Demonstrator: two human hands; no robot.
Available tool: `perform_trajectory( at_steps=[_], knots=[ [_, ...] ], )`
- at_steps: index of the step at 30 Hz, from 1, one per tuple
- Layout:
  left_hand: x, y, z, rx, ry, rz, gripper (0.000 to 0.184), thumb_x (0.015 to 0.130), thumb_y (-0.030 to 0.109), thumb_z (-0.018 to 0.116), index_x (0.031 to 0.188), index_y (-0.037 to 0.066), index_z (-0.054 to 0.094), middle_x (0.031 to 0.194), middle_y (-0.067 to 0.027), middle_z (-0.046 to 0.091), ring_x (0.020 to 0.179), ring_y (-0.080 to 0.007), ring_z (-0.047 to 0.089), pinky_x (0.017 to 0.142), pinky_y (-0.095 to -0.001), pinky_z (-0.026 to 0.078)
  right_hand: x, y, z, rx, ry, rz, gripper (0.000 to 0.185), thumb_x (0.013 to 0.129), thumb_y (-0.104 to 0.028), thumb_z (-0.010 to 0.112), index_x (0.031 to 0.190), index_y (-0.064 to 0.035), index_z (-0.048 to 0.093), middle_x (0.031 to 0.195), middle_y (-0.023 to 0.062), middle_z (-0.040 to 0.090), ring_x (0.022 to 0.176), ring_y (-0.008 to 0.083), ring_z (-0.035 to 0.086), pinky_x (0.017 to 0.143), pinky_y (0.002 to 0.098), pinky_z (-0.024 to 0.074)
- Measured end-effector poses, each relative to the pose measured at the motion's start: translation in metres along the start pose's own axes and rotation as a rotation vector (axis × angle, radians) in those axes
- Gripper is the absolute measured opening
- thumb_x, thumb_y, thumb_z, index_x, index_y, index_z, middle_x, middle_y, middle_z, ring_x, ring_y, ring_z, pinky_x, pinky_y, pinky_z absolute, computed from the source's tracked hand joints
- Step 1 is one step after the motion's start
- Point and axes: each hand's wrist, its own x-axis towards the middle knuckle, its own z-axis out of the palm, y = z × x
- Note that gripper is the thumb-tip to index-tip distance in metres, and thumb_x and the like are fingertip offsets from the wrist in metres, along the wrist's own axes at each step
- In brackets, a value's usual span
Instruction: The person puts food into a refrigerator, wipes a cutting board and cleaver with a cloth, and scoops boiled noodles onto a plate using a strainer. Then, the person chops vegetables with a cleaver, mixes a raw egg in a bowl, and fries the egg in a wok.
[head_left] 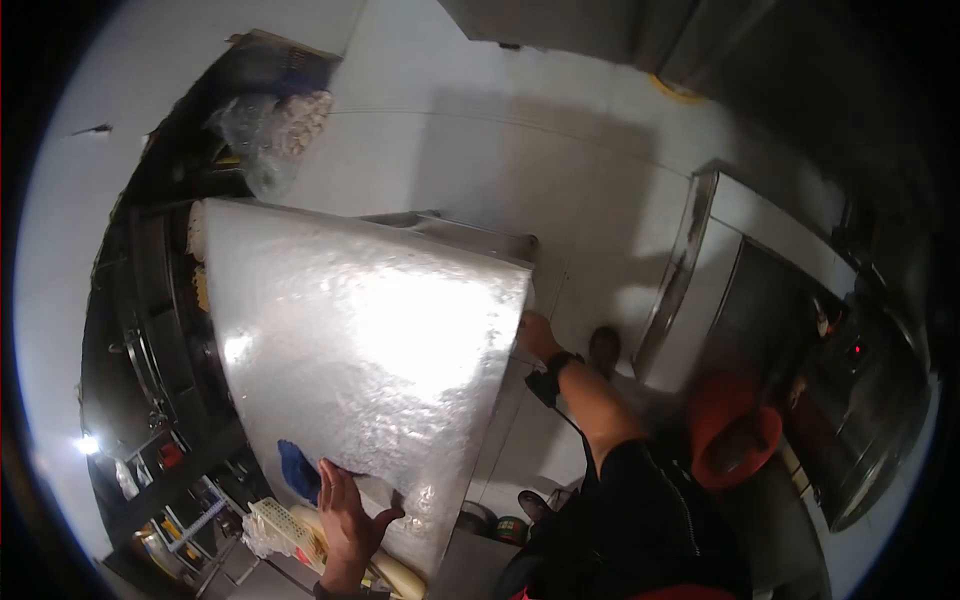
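Note:
My left hand [345, 515] is over the near corner of a shiny, dented metal tabletop [290, 330], its thumb spread away from the fingers. A blue cloth [297, 470] lies against its fingertips, partly covered by them. Under the palm, the contact is hidden. My right hand [538, 335] is at the right edge of the metal top, with a dark band on the wrist. The edge hides its fingertips, so their grip cannot be made out.
A yellowish basket [275, 525] stands beside the near-left corner. Plastic bags [255, 130] lie beyond the table. To the right are a red-orange bucket [735, 440] and a low white-tiled ledge [700, 290]. A green-labelled can [512, 528] stands near the table's foot.

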Motion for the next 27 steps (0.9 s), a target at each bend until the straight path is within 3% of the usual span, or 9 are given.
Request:
perform_trajectory(
  at_steps=[4, 6, 8, 12, 13, 15, 19, 24, 27],
  knots=[
    [-0.005, -0.006, 0.002, -0.017, 0.055, 0.030, 0.108, 0.051, 0.038, 0.092, 0.127, -0.019, 0.041, 0.140, -0.0433, 0.033, 0.132, -0.0552, 0.035, 0.105, -0.0523, 0.037, -0.041, -0.021, -0.050, -0.046, -0.126, -0.030, 0.037, 0.078, -0.022, 0.065, 0.105, 0.0020, 0.064, 0.103, 0.0212, 0.065, 0.098, 0.0321, 0.063, 0.084, 0.0411, 0.0483],
    [-0.009, -0.012, 0.007, -0.012, 0.067, 0.060, 0.111, 0.055, 0.041, 0.090, 0.132, -0.018, 0.037, 0.140, -0.0419, 0.034, 0.134, -0.0526, 0.034, 0.104, -0.0515, 0.038, -0.083, -0.043, -0.093, 0.245, -0.150, 0.075, 0.031, 0.081, -0.018, 0.064, 0.104, 0.0025, 0.065, 0.104, 0.0137, 0.067, 0.098, 0.0199, 0.061, 0.084, 0.0359, 0.0482],
    [-0.010, -0.014, 0.006, -0.034, 0.073, 0.031, 0.111, 0.055, 0.042, 0.090, 0.133, -0.018, 0.037, 0.140, -0.0417, 0.034, 0.135, -0.0518, 0.033, 0.104, -0.0513, 0.039, -0.121, -0.053, -0.148, 0.214, -0.221, 0.145, 0.030, 0.084, -0.008, 0.062, 0.110, 0.0044, 0.065, 0.096, 0.0031, 0.066, 0.087, 0.0113, 0.059, 0.079, 0.0287, 0.0482],
    [-0.010, -0.017, 0.012, -0.052, 0.081, -0.003, 0.110, 0.058, 0.047, 0.087, 0.132, -0.018, 0.039, 0.143, -0.0408, 0.031, 0.137, -0.0497, 0.030, 0.103, -0.0505, 0.040, -0.213, -0.135, -0.263, 0.218, -0.234, 0.034, 0.027, 0.084, -0.009, 0.060, 0.107, 0.0023, 0.065, 0.090, 0.0023, 0.067, 0.080, 0.0100, 0.059, 0.071, 0.0274, 0.0478],
    [-0.011, -0.017, 0.014, -0.040, 0.070, -0.008, 0.110, 0.059, 0.049, 0.086, 0.131, -0.019, 0.040, 0.143, -0.0406, 0.030, 0.137, -0.0497, 0.030, 0.103, -0.0506, 0.040, -0.246, -0.203, -0.282, 0.224, -0.243, -0.014, 0.025, 0.085, -0.009, 0.059, 0.106, 0.0024, 0.065, 0.090, 0.0030, 0.067, 0.080, 0.0107, 0.059, 0.071, 0.0276, 0.0478],
    [-0.015, -0.023, 0.020, -0.059, 0.145, 0.001, 0.098, 0.060, 0.048, 0.085, 0.127, -0.014, 0.050, 0.142, -0.0407, 0.031, 0.136, -0.0519, 0.031, 0.103, -0.0505, 0.040, -0.280, -0.256, -0.311, 0.245, -0.261, 0.034, 0.027, 0.085, -0.008, 0.059, 0.110, 0.0026, 0.065, 0.095, 0.0053, 0.068, 0.087, 0.0129, 0.062, 0.078, 0.0292, 0.0488],
    [-0.014, -0.024, 0.018, -0.103, 0.136, 0.059, 0.069, 0.059, 0.043, 0.084, 0.121, 0.019, 0.067, 0.141, -0.0418, 0.033, 0.132, -0.0573, 0.032, 0.101, -0.0516, 0.042, -0.279, -0.244, -0.331, 0.417, -0.261, 0.049, 0.032, 0.085, -0.005, 0.062, 0.116, 0.0043, 0.063, 0.109, 0.0086, 0.068, 0.101, 0.0180, 0.064, 0.092, 0.0338, 0.0498],
    [-0.001, -0.037, 0.055, -0.070, 0.244, 0.071, 0.089, 0.059, 0.040, 0.084, 0.115, -0.022, 0.053, 0.135, -0.0412, 0.038, 0.131, -0.0520, 0.036, 0.095, -0.0480, 0.049, -0.227, -0.322, -0.218, 0.345, -0.305, -0.057, 0.024, 0.090, -0.006, 0.064, 0.112, 0.0020, 0.064, 0.102, 0.0042, 0.068, 0.091, 0.0122, 0.064, 0.079, 0.0302, 0.0525],
    [-0.004, -0.042, 0.047, -0.235, 0.228, 0.086, 0.082, 0.059, 0.044, 0.083, 0.111, -0.015, 0.059, 0.128, -0.0379, 0.046, 0.128, -0.0473, 0.042, 0.091, -0.0469, 0.051, -0.203, -0.351, -0.158, 0.262, -0.315, -0.046, 0.026, 0.089, -0.015, 0.066, 0.112, -0.0022, 0.064, 0.100, 0.0013, 0.065, 0.083, 0.0111, 0.059, 0.066, 0.0244, 0.0485]
  ],
)
